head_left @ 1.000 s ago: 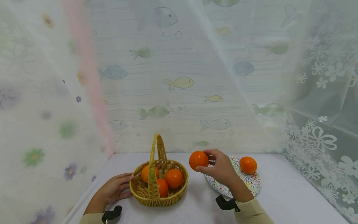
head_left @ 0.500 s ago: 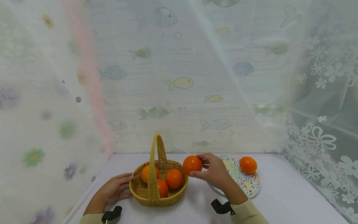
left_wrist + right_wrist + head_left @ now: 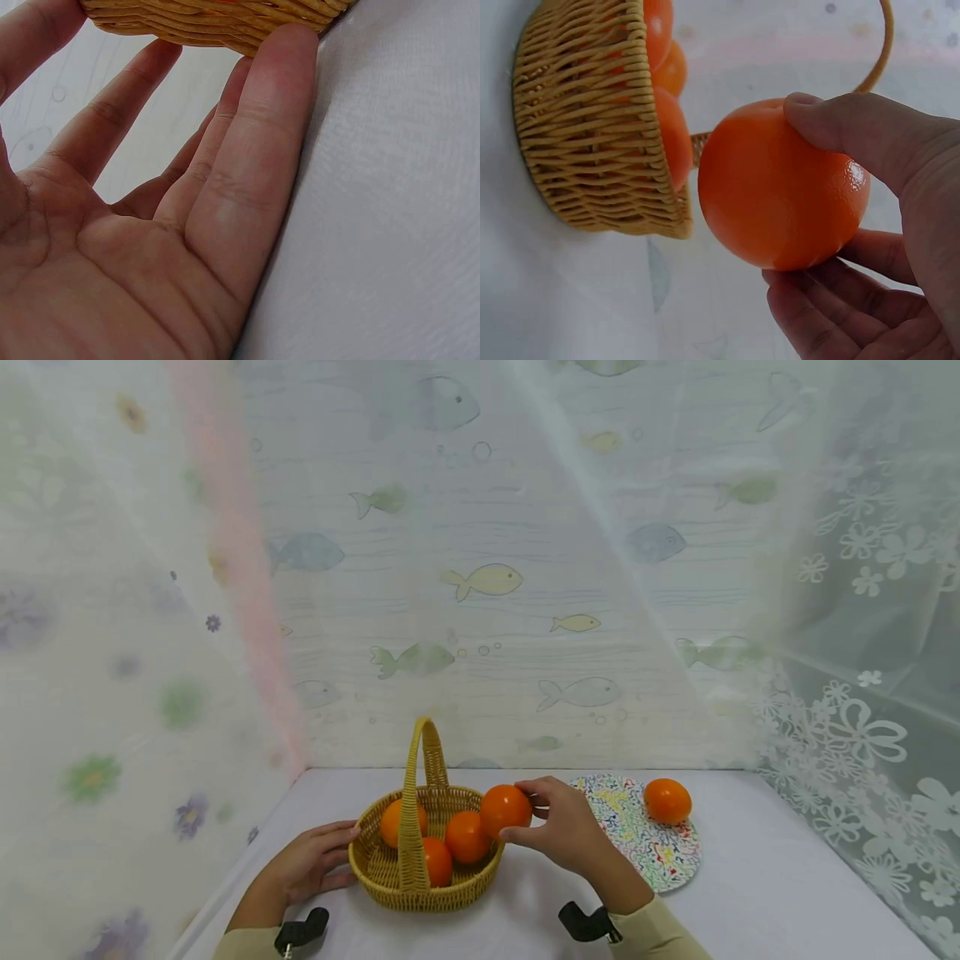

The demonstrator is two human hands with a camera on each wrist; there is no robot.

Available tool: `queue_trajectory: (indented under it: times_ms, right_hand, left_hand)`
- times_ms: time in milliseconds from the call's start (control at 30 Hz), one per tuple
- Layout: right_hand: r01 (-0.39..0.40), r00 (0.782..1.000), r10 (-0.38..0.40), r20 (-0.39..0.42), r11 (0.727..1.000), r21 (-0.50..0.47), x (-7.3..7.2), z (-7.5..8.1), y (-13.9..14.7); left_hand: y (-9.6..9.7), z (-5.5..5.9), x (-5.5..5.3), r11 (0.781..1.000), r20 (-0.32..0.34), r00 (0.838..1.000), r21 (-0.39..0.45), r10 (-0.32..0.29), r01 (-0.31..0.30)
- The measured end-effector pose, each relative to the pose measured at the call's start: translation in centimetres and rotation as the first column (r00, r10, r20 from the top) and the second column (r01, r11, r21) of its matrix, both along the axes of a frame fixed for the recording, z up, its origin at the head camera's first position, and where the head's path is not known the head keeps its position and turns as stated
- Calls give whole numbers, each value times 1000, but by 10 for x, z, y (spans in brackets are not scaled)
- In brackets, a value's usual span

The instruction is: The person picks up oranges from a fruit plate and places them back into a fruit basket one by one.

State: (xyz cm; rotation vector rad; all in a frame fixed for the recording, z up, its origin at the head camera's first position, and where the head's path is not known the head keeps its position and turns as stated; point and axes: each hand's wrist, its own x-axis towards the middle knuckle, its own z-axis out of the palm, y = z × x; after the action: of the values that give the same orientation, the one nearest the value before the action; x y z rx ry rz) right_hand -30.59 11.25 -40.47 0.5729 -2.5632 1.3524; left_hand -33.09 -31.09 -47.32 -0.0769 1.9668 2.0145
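Observation:
An orange (image 3: pixel 505 808) is pinched between the thumb and fingers of my right hand (image 3: pixel 566 828), over the right rim of a yellow wicker basket (image 3: pixel 427 900). In the right wrist view this orange (image 3: pixel 780 187) hangs above the rim, apart from the wicker. Three more oranges lie inside the basket, one of them (image 3: pixel 467 837) right beside the held one. My left hand (image 3: pixel 306 862) rests on the table with its fingertips against the basket's left side. From the left wrist, the relaxed fingers (image 3: pixel 277 105) touch the woven wall (image 3: pixel 210 22).
To the right lies a round plate (image 3: pixel 637 831) with a colourful speckled pattern, and one orange (image 3: pixel 667 802) sits on it. The basket's tall handle (image 3: pixel 411 810) arches over its middle. Behind the white table (image 3: pixel 757 877) hangs a curtain printed with fish (image 3: pixel 487 580).
My right hand has carried the orange left and slightly down, from in front of the plate to over the basket's right rim. The left hand has stayed at the basket.

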Motion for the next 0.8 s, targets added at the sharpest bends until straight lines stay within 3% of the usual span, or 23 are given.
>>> queue_trajectory:
  times_ms: [800]
  right_hand:
    - [-59,996,60,-68,998,13,1,-15,-17]
  left_hand:
    - [-2,-1,-1,1000,3,1000,21,-11,11]
